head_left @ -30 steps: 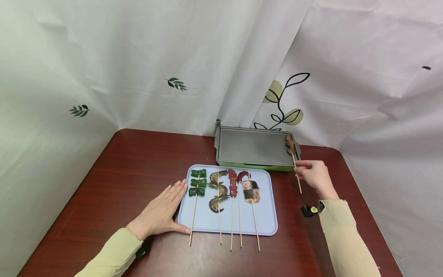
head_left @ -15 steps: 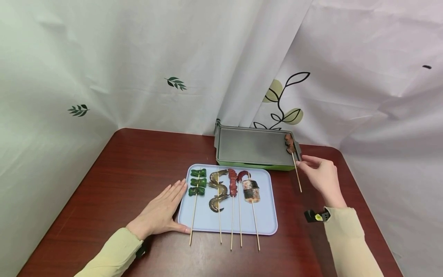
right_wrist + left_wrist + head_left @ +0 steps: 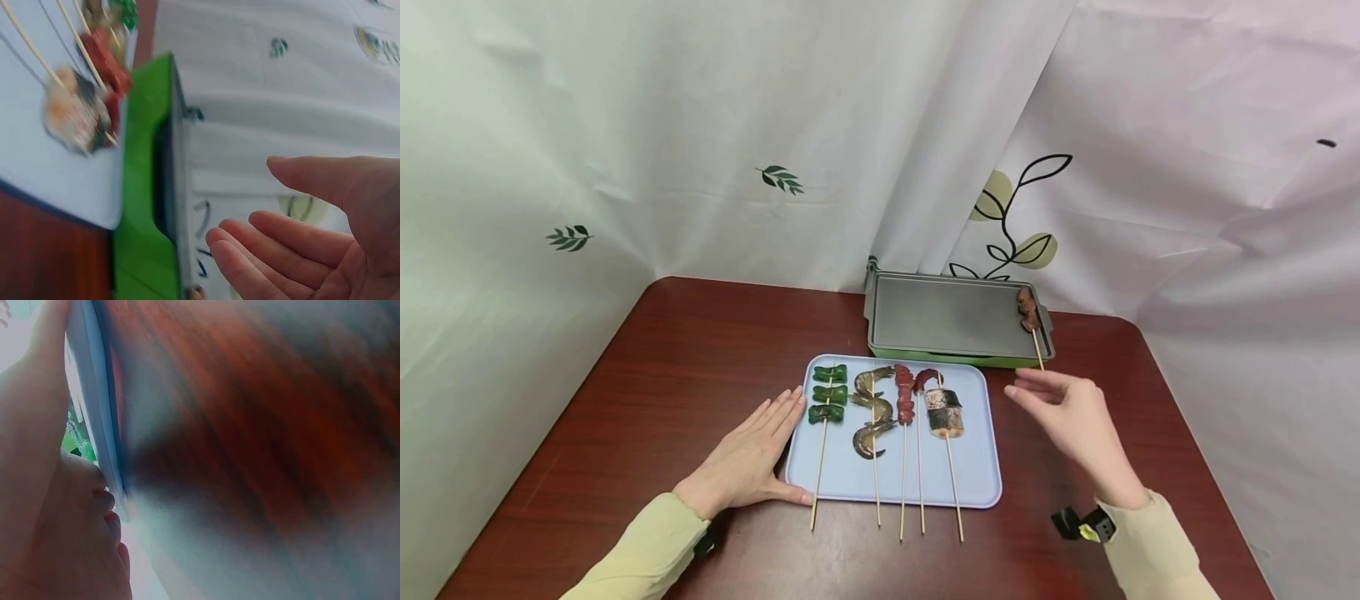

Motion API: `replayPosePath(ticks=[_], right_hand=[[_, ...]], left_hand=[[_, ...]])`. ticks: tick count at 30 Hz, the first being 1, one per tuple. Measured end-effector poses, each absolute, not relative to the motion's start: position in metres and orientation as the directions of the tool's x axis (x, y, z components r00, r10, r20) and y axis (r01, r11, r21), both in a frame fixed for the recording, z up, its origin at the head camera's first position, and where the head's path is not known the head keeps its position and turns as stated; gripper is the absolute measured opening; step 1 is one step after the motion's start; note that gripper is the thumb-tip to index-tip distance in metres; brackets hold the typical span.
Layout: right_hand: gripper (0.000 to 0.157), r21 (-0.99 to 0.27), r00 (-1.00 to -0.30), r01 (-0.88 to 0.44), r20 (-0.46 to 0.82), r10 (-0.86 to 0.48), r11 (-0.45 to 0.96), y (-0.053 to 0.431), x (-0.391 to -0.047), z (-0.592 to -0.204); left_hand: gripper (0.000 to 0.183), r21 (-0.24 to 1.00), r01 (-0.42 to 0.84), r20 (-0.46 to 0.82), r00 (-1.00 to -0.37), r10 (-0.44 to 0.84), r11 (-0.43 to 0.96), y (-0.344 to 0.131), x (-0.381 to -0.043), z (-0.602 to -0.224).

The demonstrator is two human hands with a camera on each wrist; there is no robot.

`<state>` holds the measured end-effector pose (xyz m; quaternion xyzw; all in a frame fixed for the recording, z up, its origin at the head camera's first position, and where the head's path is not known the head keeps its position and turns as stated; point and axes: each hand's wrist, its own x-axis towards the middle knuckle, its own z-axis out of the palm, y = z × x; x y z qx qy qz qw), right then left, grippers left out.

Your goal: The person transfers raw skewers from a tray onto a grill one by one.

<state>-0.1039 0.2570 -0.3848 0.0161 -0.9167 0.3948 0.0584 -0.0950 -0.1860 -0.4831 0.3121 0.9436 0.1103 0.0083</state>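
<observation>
In the head view my left hand (image 3: 748, 458) rests with straight fingers along the left edge of a pale blue tray (image 3: 981, 475). Five fingers aside, its thumb touches the tray's front left corner. On the tray lie a green pepper skewer (image 3: 828, 396), a shrimp skewer (image 3: 874, 410), a red meat skewer (image 3: 905, 396), a skewer with a dark red curled piece (image 3: 928, 379) and a fish skewer (image 3: 944, 413). My right hand (image 3: 1078, 425) holds nothing, thumb and fingers apart, just in front of the grill. A brown meat skewer (image 3: 1028, 312) lies on the grill's right end, its stick partly hidden behind that hand.
The grill (image 3: 947, 317), a grey plate on a green base (image 3: 140, 237), stands behind the tray against a white curtain (image 3: 760, 100). Skewer sticks jut past the tray's front edge. Everything stands on a reddish-brown table (image 3: 700, 358).
My right hand let go of the brown meat skewer's stick, drew off to the right, then came left and nearer the tray. The left hand has stayed put.
</observation>
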Motion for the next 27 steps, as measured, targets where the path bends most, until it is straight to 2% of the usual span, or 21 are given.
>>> replayPosePath(ticks=[10, 22, 27], right_hand=[[0.041, -0.775, -0.999, -0.015, -0.019, -0.047, 0.631, 0.226, -0.084, -0.421], [0.041, -0.816, -0.986, 0.030, -0.117, -0.115, 0.577, 0.206, -0.068, -0.453], [0.036, -0.828, -0.982, 0.059, -0.147, -0.115, 0.558, 0.202, -0.064, -0.461]], left_hand=[[0.136, 0.214, 0.587, 0.057, -0.805, 0.590, 0.781, -0.186, -0.095, -0.484], [0.137, 0.215, 0.588, 0.052, -0.804, 0.592, 0.780, -0.186, -0.096, -0.484], [0.137, 0.220, 0.584, 0.046, -0.806, 0.590, 0.781, -0.186, -0.096, -0.483]])
